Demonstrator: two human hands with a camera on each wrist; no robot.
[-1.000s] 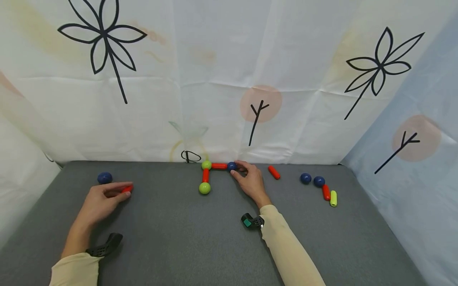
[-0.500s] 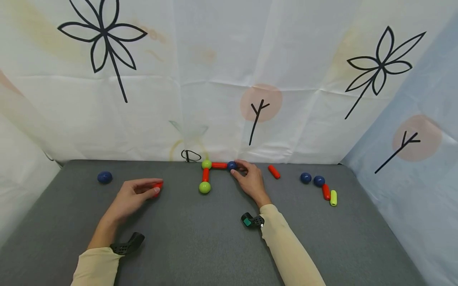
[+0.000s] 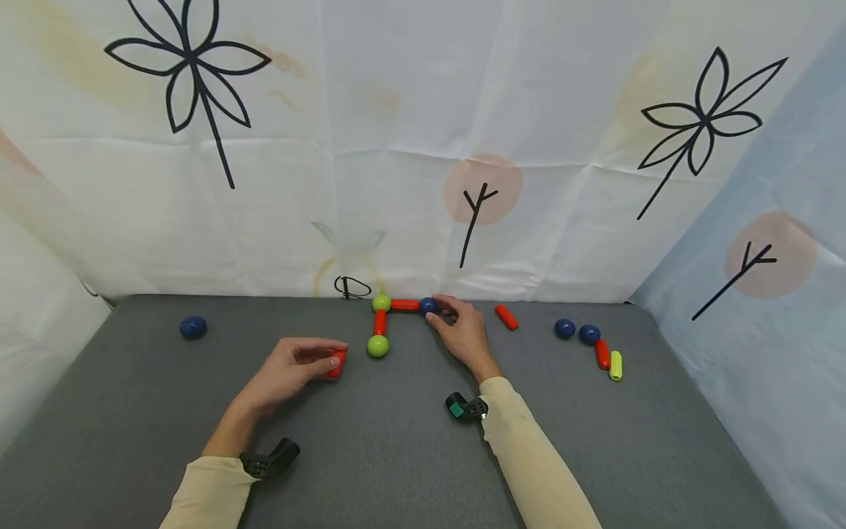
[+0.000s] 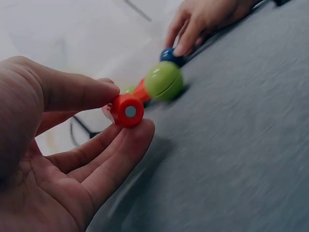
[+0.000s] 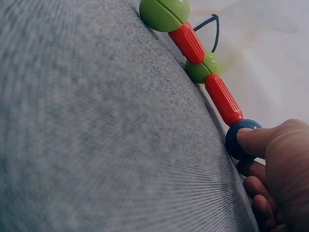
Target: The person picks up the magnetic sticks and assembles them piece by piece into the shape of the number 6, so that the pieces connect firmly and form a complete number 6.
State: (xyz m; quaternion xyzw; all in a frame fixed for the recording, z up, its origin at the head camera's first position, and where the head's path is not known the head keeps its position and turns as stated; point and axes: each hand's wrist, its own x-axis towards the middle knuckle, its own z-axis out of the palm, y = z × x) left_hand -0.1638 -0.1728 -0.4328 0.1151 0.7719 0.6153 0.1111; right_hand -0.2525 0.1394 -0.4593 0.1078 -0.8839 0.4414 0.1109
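Between thumb and fingers my left hand [image 3: 287, 375] pinches a red magnetic rod [image 3: 337, 364]; in the left wrist view the rod [image 4: 128, 110] shows a silver disc on its end. My right hand [image 3: 465, 334] holds a blue ball [image 3: 427, 306] at the back of the table. That ball joins a red rod [image 3: 405, 306], which runs left to a green ball [image 3: 381, 303]. From there another red rod [image 3: 380, 323] comes forward to a nearer green ball [image 3: 378, 346]. The left hand's rod is apart from this corner shape, just left of the nearer green ball.
On the grey table [image 3: 396, 455] a loose blue ball [image 3: 194, 328] lies far left. Right of my right hand lies a red rod [image 3: 506, 318]. Further right are a blue ball [image 3: 565, 329], another blue ball [image 3: 590, 336] touching a red rod [image 3: 602, 355], and a yellow rod [image 3: 616, 366].
My left hand has carried the red rod rightward across the table, from beside the far-left blue ball to near the green balls. The right hand has stayed on its blue ball.
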